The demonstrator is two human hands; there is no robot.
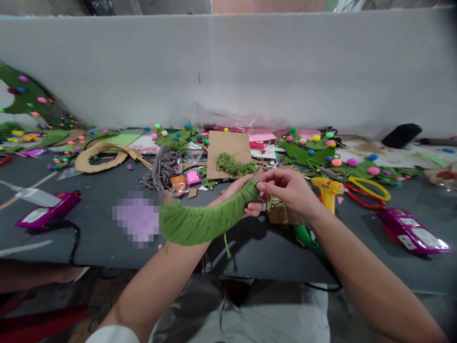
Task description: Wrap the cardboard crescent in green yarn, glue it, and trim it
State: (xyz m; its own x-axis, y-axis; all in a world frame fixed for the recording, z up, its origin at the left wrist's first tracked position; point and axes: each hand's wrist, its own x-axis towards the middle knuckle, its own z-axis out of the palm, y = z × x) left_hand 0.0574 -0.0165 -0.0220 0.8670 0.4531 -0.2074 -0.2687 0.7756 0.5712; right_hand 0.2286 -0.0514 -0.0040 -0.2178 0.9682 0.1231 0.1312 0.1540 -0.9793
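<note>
A curved cardboard crescent wrapped in green yarn (203, 221) hangs over the near part of the table. My left hand (252, 207) grips it from behind near its right tip, most of the palm hidden by the wrapped piece. At that tip, where bare brown cardboard shows, the thumb and fingers of my right hand (282, 188) pinch together on the green yarn. A loose yarn end dangles from the crescent's lower edge. Behind the hands, a tangle of green yarn (232, 164) lies on a cardboard sheet (228, 138).
Yellow glue gun (330, 190), scissors (367, 190) and a purple device (414, 233) lie at right. Another purple device (50, 209) is at left. Grey yarn (162, 166), a tan ring (100, 159) and pompom-covered green crescents (310, 150) line the back, before a white partition (228, 71).
</note>
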